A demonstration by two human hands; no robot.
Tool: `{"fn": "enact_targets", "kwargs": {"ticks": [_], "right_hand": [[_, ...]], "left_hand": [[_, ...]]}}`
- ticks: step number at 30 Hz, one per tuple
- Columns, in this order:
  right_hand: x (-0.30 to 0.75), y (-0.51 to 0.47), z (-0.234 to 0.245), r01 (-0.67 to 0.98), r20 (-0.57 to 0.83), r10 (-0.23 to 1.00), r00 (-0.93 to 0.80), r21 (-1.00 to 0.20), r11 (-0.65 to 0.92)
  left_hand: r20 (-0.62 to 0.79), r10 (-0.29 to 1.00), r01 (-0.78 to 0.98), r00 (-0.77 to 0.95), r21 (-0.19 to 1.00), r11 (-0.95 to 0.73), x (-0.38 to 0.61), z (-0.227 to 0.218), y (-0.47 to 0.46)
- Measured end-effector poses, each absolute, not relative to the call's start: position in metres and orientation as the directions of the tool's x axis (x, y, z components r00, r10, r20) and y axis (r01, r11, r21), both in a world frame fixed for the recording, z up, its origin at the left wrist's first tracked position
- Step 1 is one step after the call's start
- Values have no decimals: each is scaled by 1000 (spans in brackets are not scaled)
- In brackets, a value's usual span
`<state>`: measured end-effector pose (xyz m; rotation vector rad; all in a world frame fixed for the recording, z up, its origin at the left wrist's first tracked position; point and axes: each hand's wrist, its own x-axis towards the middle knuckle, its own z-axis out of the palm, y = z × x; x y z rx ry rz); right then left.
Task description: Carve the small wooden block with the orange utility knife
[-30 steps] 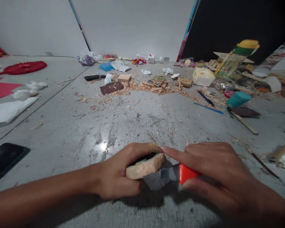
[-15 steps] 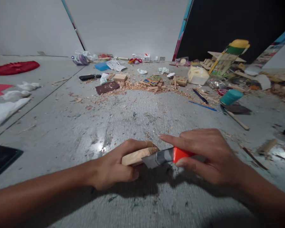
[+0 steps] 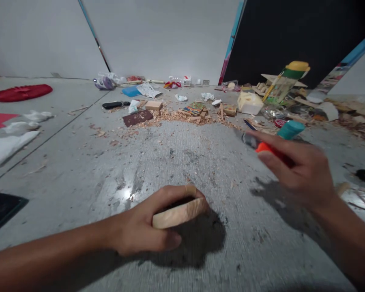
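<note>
A pale piece of wood with a rounded, carved edge is gripped in my left hand, low over the grey floor. A tan bandage wraps one finger of that hand. Off to the right and farther forward, my right hand closes around the red handle of a carving knife. Its dark blade points forward and left, smeared by motion and apart from the wood.
Wood shavings lie in an arc ahead, with a wooden block and brown sandpaper. A teal cylinder and a clear bottle with yellow cap are at right. A phone lies at left.
My right hand has carried the knife off the wood, forward and to the right. My left hand keeps its hold on the wood and has barely shifted.
</note>
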<state>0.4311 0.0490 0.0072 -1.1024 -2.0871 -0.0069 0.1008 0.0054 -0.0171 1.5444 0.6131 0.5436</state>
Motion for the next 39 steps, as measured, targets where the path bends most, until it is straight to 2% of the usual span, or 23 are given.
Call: {"fn": "enact_targets", "kwargs": {"ticks": [3, 6, 13, 21, 30, 34, 36, 39], "right_hand": [[413, 29, 8, 585, 575, 651, -495, -334, 739], [393, 12, 3, 465, 501, 616, -609, -403, 788], [383, 1, -5, 473, 447, 609, -656, -386, 792], [383, 0, -3, 459, 428, 621, -656, -426, 779], [381, -3, -3, 460, 412, 624, -664, -433, 775], [385, 4, -7, 450, 462, 586, -666, -378, 809], [400, 21, -11, 534, 502, 623, -600, -328, 779], [431, 53, -15, 710, 580, 715, -391, -305, 635]], "left_hand": [[-34, 708, 44, 705, 999, 4, 97, -28, 10], [-37, 743, 28, 668, 999, 25, 96, -34, 10], [-11, 786, 14, 618, 1000, 3, 106, -29, 7], [84, 822, 83, 563, 984, -158, 111, -29, 12], [10, 800, 96, 599, 992, -84, 115, -24, 16], [-74, 794, 90, 603, 996, 24, 113, -23, 14], [-44, 772, 88, 634, 996, -15, 111, -24, 10], [59, 672, 35, 738, 991, -126, 110, -23, 2]]}}
